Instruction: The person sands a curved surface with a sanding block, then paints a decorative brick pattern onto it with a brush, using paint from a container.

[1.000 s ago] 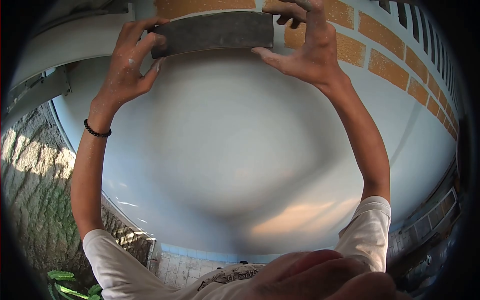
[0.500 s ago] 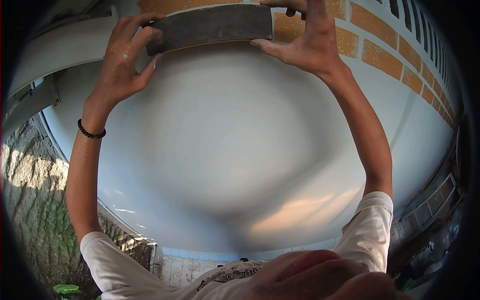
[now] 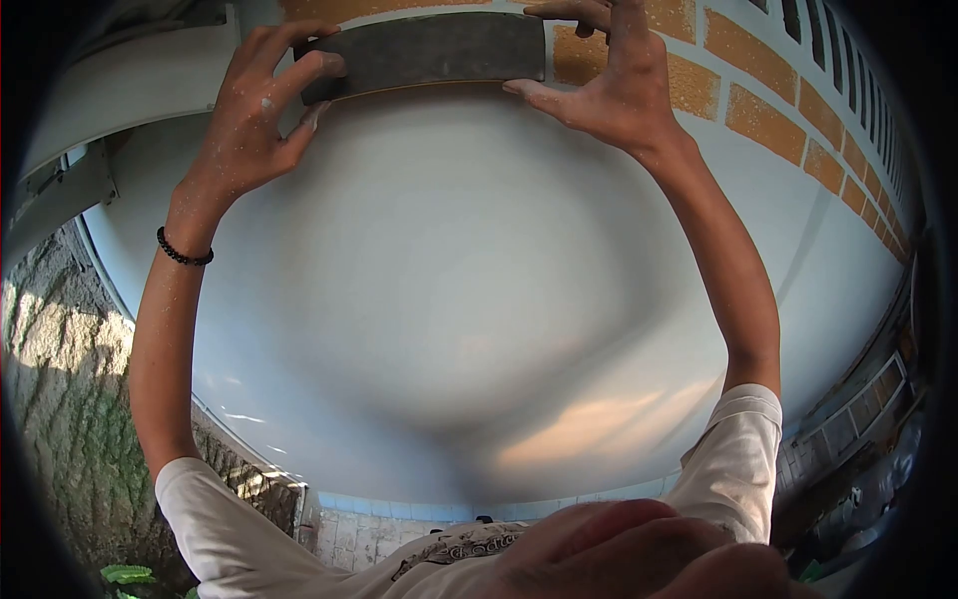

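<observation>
A dark grey, flat rectangular board [image 3: 439, 50] lies against the upper wall, level with the rows of painted orange bricks. My left hand [image 3: 264, 105] grips its left end, the fingers bent over the top and face and the thumb at the lower corner. At the right end, my right hand [image 3: 619, 90] holds the board between fingers on the upper edge and a thumb at the lower corner. Pale specks dot both hands. Whatever lies behind the board is hidden.
Orange painted bricks [image 3: 763, 115] with white joints run along the wall's top right, below a slatted vent [image 3: 848, 60]. Pale smooth wall [image 3: 449, 230] fills the middle. A pale beam [image 3: 150, 75] juts in at upper left, above a rough mossy surface [image 3: 75, 419].
My left fingers reach slightly farther right over the board's face. The board and my right hand appear almost unchanged, with a very small shift of the view.
</observation>
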Action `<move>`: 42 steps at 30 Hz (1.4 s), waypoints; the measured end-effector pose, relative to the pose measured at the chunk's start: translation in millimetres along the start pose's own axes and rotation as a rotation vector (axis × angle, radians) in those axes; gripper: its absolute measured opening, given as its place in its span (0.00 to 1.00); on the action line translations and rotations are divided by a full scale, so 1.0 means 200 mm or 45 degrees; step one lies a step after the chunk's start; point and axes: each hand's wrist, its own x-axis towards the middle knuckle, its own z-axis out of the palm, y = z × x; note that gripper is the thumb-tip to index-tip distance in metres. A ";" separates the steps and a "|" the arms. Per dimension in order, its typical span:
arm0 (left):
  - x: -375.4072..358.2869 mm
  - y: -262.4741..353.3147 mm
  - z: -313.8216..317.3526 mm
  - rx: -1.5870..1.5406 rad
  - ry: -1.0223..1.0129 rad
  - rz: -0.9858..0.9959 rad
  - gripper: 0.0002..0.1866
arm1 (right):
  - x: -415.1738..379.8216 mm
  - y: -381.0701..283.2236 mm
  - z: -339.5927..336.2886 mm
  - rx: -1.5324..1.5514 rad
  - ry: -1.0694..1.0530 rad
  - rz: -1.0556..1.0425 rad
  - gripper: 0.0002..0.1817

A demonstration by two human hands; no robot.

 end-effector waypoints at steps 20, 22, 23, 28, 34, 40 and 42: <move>0.02 0.16 0.05 0.066 0.066 0.083 0.16 | 0.04 -0.07 -0.03 -0.429 -0.109 -0.127 0.28; 0.02 0.16 0.11 0.020 0.191 0.057 0.12 | 0.04 -0.09 -0.03 -0.428 -0.127 -0.117 0.29; 0.02 0.16 0.12 0.020 0.213 0.047 0.09 | 0.05 -0.10 -0.03 -0.435 -0.131 -0.129 0.29; 0.01 0.17 0.12 0.046 0.237 0.026 0.09 | 0.12 -0.27 -0.03 -0.510 -0.160 -0.272 0.30; 0.01 0.16 0.10 0.018 0.246 0.038 0.09 | 0.25 -0.19 0.07 -0.361 -0.421 -0.812 0.27; -0.03 0.11 0.12 -0.090 0.207 0.032 0.17 | 0.30 -0.10 0.15 -0.354 -0.506 -0.808 0.21; -0.08 0.10 0.13 -0.165 0.275 -0.044 0.21 | 0.29 -0.09 0.16 -0.315 -0.483 -0.799 0.21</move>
